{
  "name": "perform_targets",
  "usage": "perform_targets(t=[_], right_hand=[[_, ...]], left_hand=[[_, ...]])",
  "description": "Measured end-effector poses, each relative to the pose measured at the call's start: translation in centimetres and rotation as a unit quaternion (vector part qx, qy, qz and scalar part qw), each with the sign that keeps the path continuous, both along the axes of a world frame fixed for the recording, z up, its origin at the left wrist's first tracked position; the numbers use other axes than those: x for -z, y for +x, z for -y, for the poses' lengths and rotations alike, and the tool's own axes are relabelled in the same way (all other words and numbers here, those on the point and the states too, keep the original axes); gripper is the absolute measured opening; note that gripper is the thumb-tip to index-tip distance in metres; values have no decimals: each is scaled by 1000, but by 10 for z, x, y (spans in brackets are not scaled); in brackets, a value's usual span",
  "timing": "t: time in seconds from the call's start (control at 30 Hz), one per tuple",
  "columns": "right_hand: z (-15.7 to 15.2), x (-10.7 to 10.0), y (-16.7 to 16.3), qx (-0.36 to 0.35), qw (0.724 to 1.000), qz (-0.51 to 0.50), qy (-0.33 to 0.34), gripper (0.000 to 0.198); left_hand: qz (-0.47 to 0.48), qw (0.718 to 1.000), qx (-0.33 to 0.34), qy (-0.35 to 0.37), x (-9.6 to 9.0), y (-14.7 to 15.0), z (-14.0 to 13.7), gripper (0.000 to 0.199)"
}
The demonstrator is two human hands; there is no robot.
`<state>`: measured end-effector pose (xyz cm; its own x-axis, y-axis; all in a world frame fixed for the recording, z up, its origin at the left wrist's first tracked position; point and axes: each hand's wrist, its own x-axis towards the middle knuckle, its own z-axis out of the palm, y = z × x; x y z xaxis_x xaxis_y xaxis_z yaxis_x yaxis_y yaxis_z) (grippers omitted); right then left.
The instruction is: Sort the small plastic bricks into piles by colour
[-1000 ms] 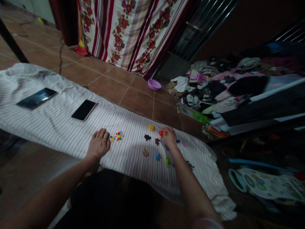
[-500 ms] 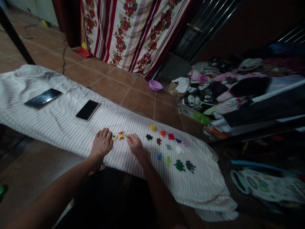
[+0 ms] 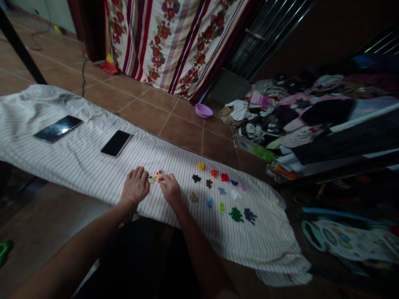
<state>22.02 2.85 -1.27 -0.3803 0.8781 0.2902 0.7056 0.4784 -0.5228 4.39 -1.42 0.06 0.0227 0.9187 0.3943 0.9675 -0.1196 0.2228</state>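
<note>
Left hand (image 3: 136, 185): lies palm down on the cloth-covered bench (image 3: 174, 160), just left of the mixed pile (image 3: 152, 180); grip looks released, nothing seen in it. Right hand (image 3: 171, 190): fingertips at the right edge of the same pile, thumb and fingers close together; cannot tell whether a piece is grasped.

Mixed pile: small multicoloured pieces, near frame centre, between the hands.

Sorted clusters, right of centre, set apart by colour. Upper row: yellow cluster (image 3: 201, 166), orange cluster (image 3: 213, 173), red cluster (image 3: 225, 177). Below: black cluster (image 3: 196, 178), brown cluster (image 3: 209, 183), tan cluster (image 3: 193, 197), blue cluster (image 3: 210, 202). Lower right of the group: lime cluster (image 3: 222, 209), dark green cluster (image 3: 236, 214), dark grey cluster (image 3: 250, 216).

Left of frame: phone (image 3: 116, 143) and larger dark-screened device (image 3: 58, 128), both flat. Upper centre: purple basin (image 3: 204, 111) on the tiled floor (image 3: 182, 131).
</note>
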Motion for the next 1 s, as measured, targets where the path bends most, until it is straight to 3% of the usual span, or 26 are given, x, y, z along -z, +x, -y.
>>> perform_targets(t=[0.27, 0.6, 1.0], right_hand=[[0, 2, -2, 14, 1000, 0, -5, 17], [3, 5, -5, 35, 999, 8, 40, 13], [9, 5, -4, 34, 995, -55, 74, 13]], left_hand=[[-12, 1000, 2, 9, -1, 0, 1, 25], [-25, 1000, -1, 13, 4, 0, -1, 25], [-19, 1000, 0, 8, 2, 0, -1, 26]])
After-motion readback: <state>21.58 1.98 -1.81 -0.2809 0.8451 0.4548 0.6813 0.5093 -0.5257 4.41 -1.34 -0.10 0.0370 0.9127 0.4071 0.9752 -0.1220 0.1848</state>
